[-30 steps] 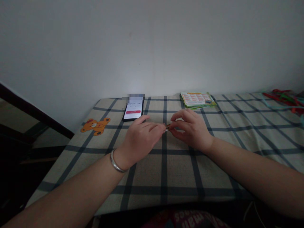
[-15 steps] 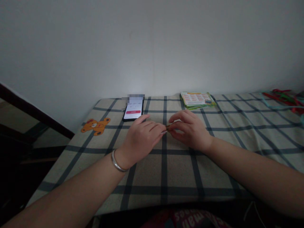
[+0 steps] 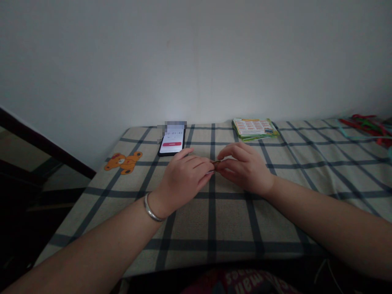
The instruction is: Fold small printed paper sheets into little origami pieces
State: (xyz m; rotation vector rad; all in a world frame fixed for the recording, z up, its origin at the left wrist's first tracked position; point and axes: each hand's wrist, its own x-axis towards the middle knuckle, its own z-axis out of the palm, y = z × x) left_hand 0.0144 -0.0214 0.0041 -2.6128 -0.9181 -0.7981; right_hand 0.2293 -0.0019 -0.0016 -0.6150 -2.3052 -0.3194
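As L hand (image 3: 183, 178) pinches obj (image 3: 217, 162), R (image 3: 249, 169) — ditto

Pretty dim in here tbh: plain pale wall (image 3: 202, 65) rises beyond the grip (image 3: 215, 165), plaid-covered table (image 3: 231, 220) sits below it.

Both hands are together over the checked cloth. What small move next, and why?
Perhaps ease the right hand back slightly, letting the left hand steady the small item: the hands meet at it and cover most of it, so its shape can't be judged.
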